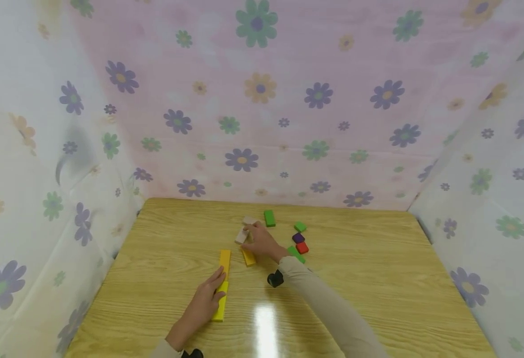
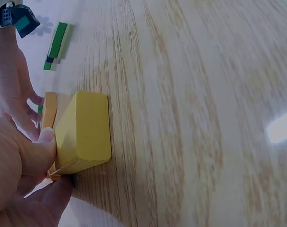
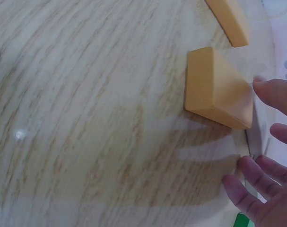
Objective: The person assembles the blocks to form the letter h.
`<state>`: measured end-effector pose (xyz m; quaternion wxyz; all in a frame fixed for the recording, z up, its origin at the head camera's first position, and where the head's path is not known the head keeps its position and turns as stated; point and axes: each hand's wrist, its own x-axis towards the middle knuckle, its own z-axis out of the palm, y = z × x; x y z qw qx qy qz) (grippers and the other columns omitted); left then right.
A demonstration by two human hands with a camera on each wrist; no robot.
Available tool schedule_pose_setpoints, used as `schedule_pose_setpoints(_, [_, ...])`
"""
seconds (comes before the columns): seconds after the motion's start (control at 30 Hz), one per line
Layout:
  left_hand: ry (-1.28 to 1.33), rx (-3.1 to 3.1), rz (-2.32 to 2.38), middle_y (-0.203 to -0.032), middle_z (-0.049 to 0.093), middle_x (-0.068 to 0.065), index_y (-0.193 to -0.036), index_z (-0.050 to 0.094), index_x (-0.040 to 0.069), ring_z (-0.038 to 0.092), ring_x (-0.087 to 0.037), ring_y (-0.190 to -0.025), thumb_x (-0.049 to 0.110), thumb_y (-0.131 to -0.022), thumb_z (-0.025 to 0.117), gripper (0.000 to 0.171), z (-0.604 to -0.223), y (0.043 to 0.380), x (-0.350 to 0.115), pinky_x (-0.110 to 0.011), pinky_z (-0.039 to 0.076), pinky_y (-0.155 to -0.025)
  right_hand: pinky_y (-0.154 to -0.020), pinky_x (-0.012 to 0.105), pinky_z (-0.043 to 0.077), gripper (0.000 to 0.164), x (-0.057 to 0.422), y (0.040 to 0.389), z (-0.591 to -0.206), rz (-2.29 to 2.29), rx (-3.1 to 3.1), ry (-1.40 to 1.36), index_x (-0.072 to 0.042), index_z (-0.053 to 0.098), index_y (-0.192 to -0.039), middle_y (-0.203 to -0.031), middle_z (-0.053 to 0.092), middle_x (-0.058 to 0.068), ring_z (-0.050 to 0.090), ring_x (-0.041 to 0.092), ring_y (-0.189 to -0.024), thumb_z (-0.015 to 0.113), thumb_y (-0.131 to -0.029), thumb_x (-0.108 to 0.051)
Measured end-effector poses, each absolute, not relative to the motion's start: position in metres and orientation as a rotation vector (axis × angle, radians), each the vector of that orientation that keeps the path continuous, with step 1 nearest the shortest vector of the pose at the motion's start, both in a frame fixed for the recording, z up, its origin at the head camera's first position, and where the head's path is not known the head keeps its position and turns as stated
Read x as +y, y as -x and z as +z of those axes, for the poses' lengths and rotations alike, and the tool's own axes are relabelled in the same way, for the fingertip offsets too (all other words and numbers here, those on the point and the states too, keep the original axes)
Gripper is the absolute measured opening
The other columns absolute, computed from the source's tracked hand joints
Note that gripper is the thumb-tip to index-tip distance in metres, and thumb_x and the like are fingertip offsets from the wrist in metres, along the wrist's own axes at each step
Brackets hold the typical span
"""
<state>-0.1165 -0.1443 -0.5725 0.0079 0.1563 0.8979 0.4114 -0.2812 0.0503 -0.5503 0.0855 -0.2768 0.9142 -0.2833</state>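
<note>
My left hand (image 1: 201,302) grips a yellow block (image 1: 219,311), with the thumb on one side and the fingers on the other. An orange block (image 1: 225,259) lies end to end with it, under the fingertips. My right hand (image 1: 264,242) reaches over a pale wooden block (image 1: 241,235) with its fingers spread. Behind that block is a second pale block (image 1: 249,220), set at an angle to it. A second orange block (image 3: 228,92) lies beside the right thumb, and in the right wrist view nothing is between the fingers.
A green block (image 1: 269,218) lies behind the right hand. To its right are a small green block (image 1: 300,226), a purple block (image 1: 298,238) and a red block (image 1: 302,247). Another green block (image 1: 296,254) is partly covered by the right wrist. Flowered cloth (image 1: 262,124) hangs behind the table.
</note>
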Motion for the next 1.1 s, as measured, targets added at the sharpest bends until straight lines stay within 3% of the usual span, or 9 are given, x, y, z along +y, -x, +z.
schedule_pose_setpoints(0.17, [-0.467, 2.806, 1.26, -0.146, 0.033, -0.026, -0.133, 0.044, -0.015, 0.036, -0.04, -0.13, -0.006, -0.089, 0.059, 0.047, -0.574, 0.116, -0.145, -0.047, 0.04, -0.098, -0.078, 0.032, 0.046, 0.057, 0.047, 0.284, -0.56, -0.844, 2.747, 0.814, -0.007, 0.053, -0.131, -0.112, 0.047, 0.008, 0.047, 0.018, -0.091, 0.071, -0.085, -0.035])
schedule_pose_setpoints(0.3, [-0.454, 2.803, 1.261, -0.146, 0.033, -0.026, -0.133, 0.043, -0.016, 0.036, -0.041, -0.13, -0.008, -0.088, 0.059, 0.048, -0.572, 0.117, -0.145, -0.048, 0.04, -0.098, -0.081, 0.036, 0.048, 0.061, 0.042, 0.285, -0.561, -0.881, 2.751, 0.823, -0.004, 0.051, -0.133, -0.117, 0.048, 0.01, 0.049, 0.021, -0.096, 0.072, -0.084, -0.034])
schedule_pose_setpoints(0.43, [-0.429, 2.782, 1.252, -0.147, 0.031, -0.026, -0.134, 0.042, -0.015, 0.034, -0.041, -0.132, -0.008, -0.089, 0.057, 0.048, -0.573, 0.117, -0.145, -0.047, 0.04, -0.099, -0.082, 0.039, 0.05, 0.052, 0.035, 0.285, -0.558, -0.826, 2.779, 0.83, -0.004, 0.053, -0.128, -0.123, 0.049, 0.013, 0.051, 0.026, -0.101, 0.071, -0.084, -0.025])
schedule_pose_setpoints(0.6, [-0.438, 2.806, 1.261, -0.146, 0.032, -0.026, -0.133, 0.044, -0.014, 0.035, -0.039, -0.131, -0.007, -0.091, 0.055, 0.044, -0.574, 0.118, -0.144, -0.046, 0.04, -0.099, -0.073, 0.033, 0.049, 0.042, 0.035, 0.287, -0.559, -0.762, 2.821, 0.844, -0.005, 0.056, -0.122, -0.117, 0.051, 0.013, 0.051, 0.021, -0.089, 0.067, -0.083, -0.015])
schedule_pose_setpoints(0.83, [-0.444, 2.834, 1.265, -0.146, 0.035, -0.022, -0.134, 0.045, -0.012, 0.037, -0.036, -0.132, 0.007, -0.091, 0.063, 0.051, -0.576, 0.119, -0.143, -0.046, 0.04, -0.1, -0.075, 0.032, 0.049, 0.04, 0.043, 0.289, -0.559, -0.882, 2.77, 0.822, -0.003, 0.057, -0.119, -0.12, 0.05, 0.015, 0.053, 0.021, -0.089, 0.069, -0.083, -0.013])
schedule_pose_setpoints(1.1, [-0.431, 2.852, 1.252, -0.146, 0.035, -0.022, -0.134, 0.045, -0.012, 0.037, -0.035, -0.131, 0.005, -0.09, 0.064, 0.05, -0.577, 0.118, -0.143, -0.045, 0.041, -0.099, -0.079, 0.036, 0.049, 0.04, 0.044, 0.287, -0.546, -0.985, 2.704, 0.851, 0.001, 0.055, -0.12, -0.124, 0.047, 0.018, 0.052, 0.025, -0.095, 0.068, -0.085, -0.011])
